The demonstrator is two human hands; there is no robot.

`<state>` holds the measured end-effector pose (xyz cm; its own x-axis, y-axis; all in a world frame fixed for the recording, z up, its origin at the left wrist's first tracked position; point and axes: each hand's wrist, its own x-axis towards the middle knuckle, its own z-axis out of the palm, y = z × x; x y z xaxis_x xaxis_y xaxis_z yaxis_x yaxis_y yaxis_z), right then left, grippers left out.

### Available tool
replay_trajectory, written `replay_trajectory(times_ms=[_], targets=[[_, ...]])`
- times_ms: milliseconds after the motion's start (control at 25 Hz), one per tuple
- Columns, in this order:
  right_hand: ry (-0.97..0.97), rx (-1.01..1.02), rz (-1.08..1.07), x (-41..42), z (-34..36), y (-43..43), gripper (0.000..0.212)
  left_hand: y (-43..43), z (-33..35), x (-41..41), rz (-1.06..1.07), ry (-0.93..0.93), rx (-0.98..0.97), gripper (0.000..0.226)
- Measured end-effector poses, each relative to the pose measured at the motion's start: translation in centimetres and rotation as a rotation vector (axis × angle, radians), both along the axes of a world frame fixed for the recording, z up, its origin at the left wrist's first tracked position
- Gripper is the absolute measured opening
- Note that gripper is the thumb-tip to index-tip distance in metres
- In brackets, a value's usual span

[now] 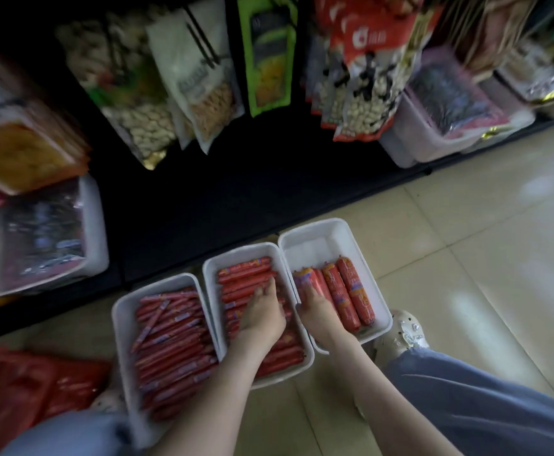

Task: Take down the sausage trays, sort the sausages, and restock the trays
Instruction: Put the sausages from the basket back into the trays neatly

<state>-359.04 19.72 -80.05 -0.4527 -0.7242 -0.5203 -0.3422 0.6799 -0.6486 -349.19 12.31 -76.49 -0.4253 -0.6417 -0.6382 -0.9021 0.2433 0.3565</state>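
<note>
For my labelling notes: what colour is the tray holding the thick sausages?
White, plain, no pattern. The tray shows clearest in the head view.

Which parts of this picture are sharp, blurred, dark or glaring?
Head view: the white trays, left hand and right hand are fairly sharp; the hanging snack bags smear with motion blur, worst at left; the shelf base is nearly black; pale glare lies on the floor tiles.

1. Three white trays sit side by side on the tile floor (466,258): left tray (122,324) with thin sausages (170,340), middle tray (209,274) with medium sausages (246,273), right tray (318,241) with fat sausages (351,291).
2. Left hand (262,314) rests on the medium sausages, fingers pretty straight.
3. Right hand (318,311) is on the leftmost of the fat sausages, grip hard to make out.
</note>
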Motion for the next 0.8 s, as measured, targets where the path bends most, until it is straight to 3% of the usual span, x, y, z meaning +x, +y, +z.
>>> replay_trajectory(times_ms=[280, 560, 680, 800], targets=[[0.263, -0.38, 0.285, 11.5, 13.9, -5.3, 0.047, -1.6, 12.4, 12.3, 0.213, 0.09, -0.293, 0.06], [0.203, -0.534, 0.805, 33.8, 20.5, -12.7, 0.05, -4.3, 22.4, 36.5, 0.579, 0.073, -0.613, 0.04], [0.185, -0.527, 1.071, 44.5, 18.4, -14.3, 0.058, -2.3, 21.1, 48.4, 0.756, -0.015, -0.665, 0.041], [0.202, -0.371, 1.267, 52.0, 12.5, -15.1, 0.067, 1.3, 13.5, 58.0, 0.983, -0.089, -0.572, 0.047]])
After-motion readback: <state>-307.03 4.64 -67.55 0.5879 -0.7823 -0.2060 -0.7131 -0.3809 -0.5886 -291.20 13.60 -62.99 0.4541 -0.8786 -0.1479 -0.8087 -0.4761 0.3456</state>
